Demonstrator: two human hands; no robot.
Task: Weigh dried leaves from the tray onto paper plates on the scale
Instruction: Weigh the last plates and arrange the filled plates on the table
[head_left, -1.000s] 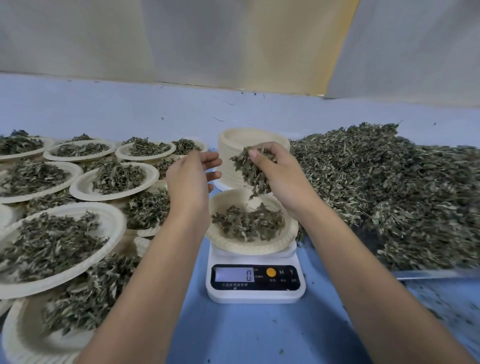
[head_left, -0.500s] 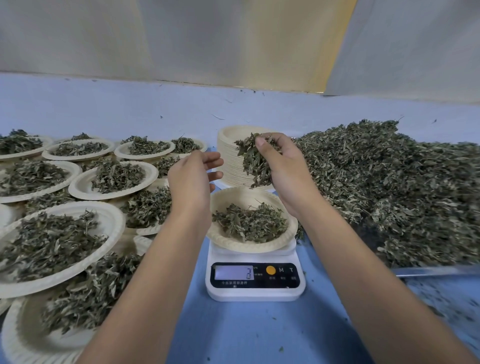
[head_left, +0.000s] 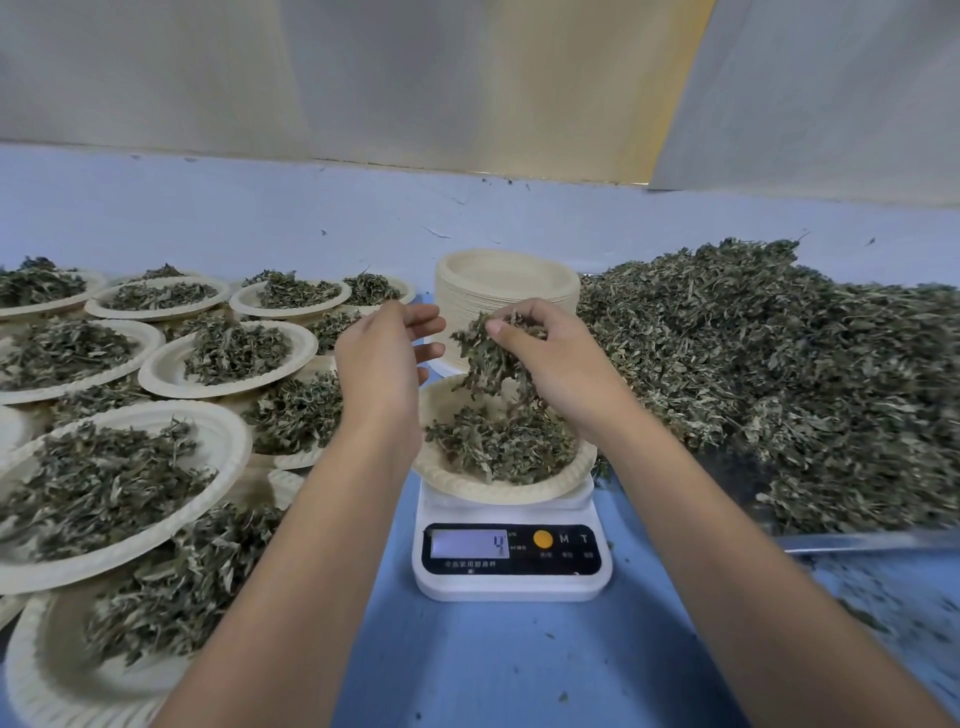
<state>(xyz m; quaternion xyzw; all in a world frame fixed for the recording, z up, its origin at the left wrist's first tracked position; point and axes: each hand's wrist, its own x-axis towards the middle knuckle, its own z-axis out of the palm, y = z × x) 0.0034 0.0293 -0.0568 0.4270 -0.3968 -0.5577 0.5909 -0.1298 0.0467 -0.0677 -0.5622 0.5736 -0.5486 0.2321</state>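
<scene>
Leaves (head_left: 488, 358) in right grip (head_left: 553, 366) (left grip (head_left: 376, 358) seemingly slack)

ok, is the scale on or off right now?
On. The display of the scale is lit and shows a figure, too blurred to read. A paper plate of dried leaves sits on it.

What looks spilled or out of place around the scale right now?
Leaf crumbs are scattered on the blue table in front of the tray, on the right. The filled plates on the left overlap in layers, some resting on other plates' leaves.
</scene>
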